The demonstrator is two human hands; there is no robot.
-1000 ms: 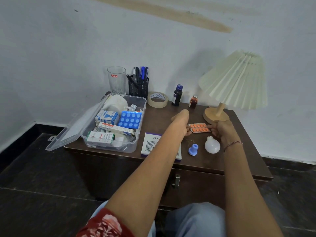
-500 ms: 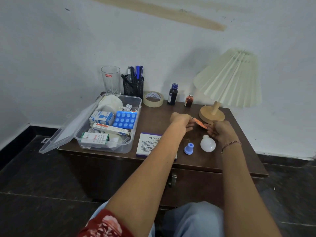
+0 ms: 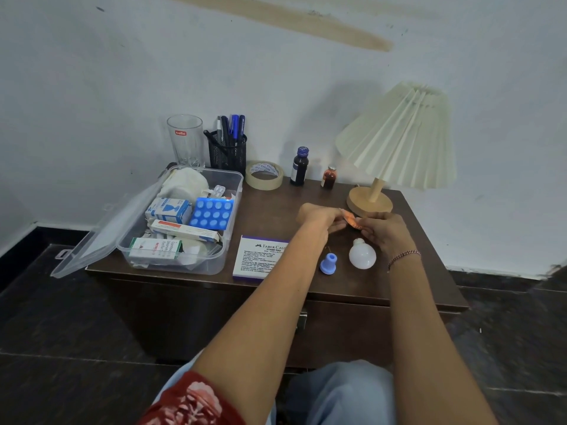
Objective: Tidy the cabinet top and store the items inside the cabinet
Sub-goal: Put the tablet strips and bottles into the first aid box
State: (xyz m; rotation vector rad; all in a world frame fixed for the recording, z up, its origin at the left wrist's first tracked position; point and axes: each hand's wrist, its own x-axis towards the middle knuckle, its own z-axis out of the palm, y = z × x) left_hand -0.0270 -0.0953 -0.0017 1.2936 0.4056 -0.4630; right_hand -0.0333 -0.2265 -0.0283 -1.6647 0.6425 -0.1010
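Both hands hold an orange pill strip (image 3: 351, 221) just above the dark wooden cabinet top (image 3: 270, 210). My left hand (image 3: 322, 217) pinches its left end and my right hand (image 3: 383, 230) pinches its right end; the strip is tilted on edge. Below the hands lie a white light bulb (image 3: 362, 256) and a small blue cap (image 3: 327, 262). A white stamp pad box (image 3: 259, 256) lies partly under my left forearm. An open clear plastic box (image 3: 214, 265) on the left holds medicine cartons and a blue pill strip (image 3: 211, 213).
Along the back wall stand a glass (image 3: 185, 141), a mesh pen holder (image 3: 227, 151), a tape roll (image 3: 264, 175), a dark bottle (image 3: 299, 166) and a small brown bottle (image 3: 329, 177). A pleated lamp (image 3: 399, 139) occupies the back right. The cabinet drawer handle (image 3: 302, 321) shows below.
The orange strip, flat between my hands a second ago, has been turned up on edge. Both hands stayed over the same spot near the lamp base.
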